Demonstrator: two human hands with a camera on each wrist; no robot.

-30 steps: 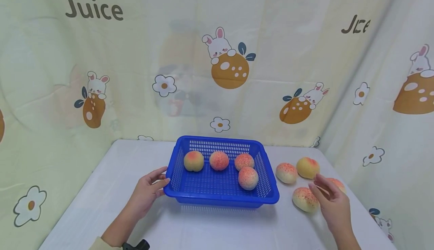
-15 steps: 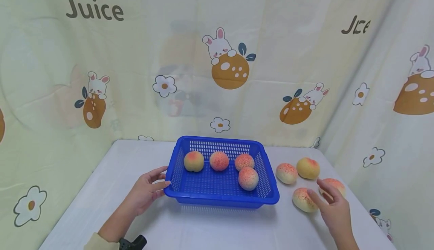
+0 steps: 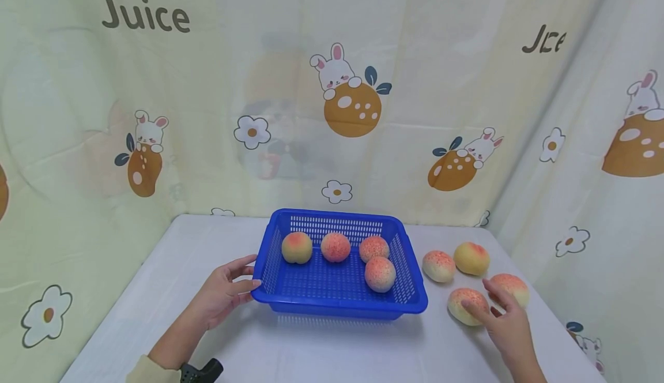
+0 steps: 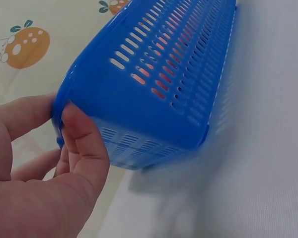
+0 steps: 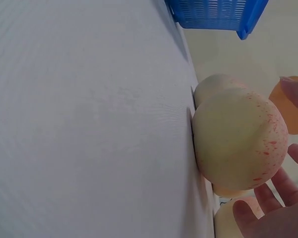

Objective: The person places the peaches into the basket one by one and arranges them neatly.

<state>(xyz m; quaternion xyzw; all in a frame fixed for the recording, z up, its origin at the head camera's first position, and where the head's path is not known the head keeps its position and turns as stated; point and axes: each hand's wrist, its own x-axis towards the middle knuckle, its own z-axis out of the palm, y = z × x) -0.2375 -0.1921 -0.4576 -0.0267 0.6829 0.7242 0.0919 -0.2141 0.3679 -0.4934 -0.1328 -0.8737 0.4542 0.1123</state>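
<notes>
Left hand (image 3: 220, 297) pinches the rim of a blue basket (image 3: 339, 304); right hand (image 3: 505, 325) is spread beside a speckled peach (image 5: 238, 141)

The left fingers grip the basket's side edge, thumb opposed to the others. Inside, just right of those fingers, sits a red-crowned peach (image 3: 297, 248); farther right come a pink peach (image 3: 335, 247) and then two reddish peaches (image 3: 380, 274), one nearer the person. A beige sleeve (image 3: 153, 371) and a black device (image 3: 199, 372) show back from the left fingers, by the wrist.

The right fingers are apart and bent, holding nothing. The speckled peach lies on the white desk (image 3: 311, 354) beside them, partly covered by the thumb in the head view; whether they touch I cannot tell. An orange-topped peach (image 3: 513, 290) lies partly behind the right index finger. Farther beyond these fingers are a smooth yellow peach (image 3: 471, 258) and, left of it, a red-flecked peach (image 3: 438, 266), near the basket.

Beyond both hands' fingers hangs a cream curtain (image 3: 207, 158) printed with rabbits, flowers and "Juice".
</notes>
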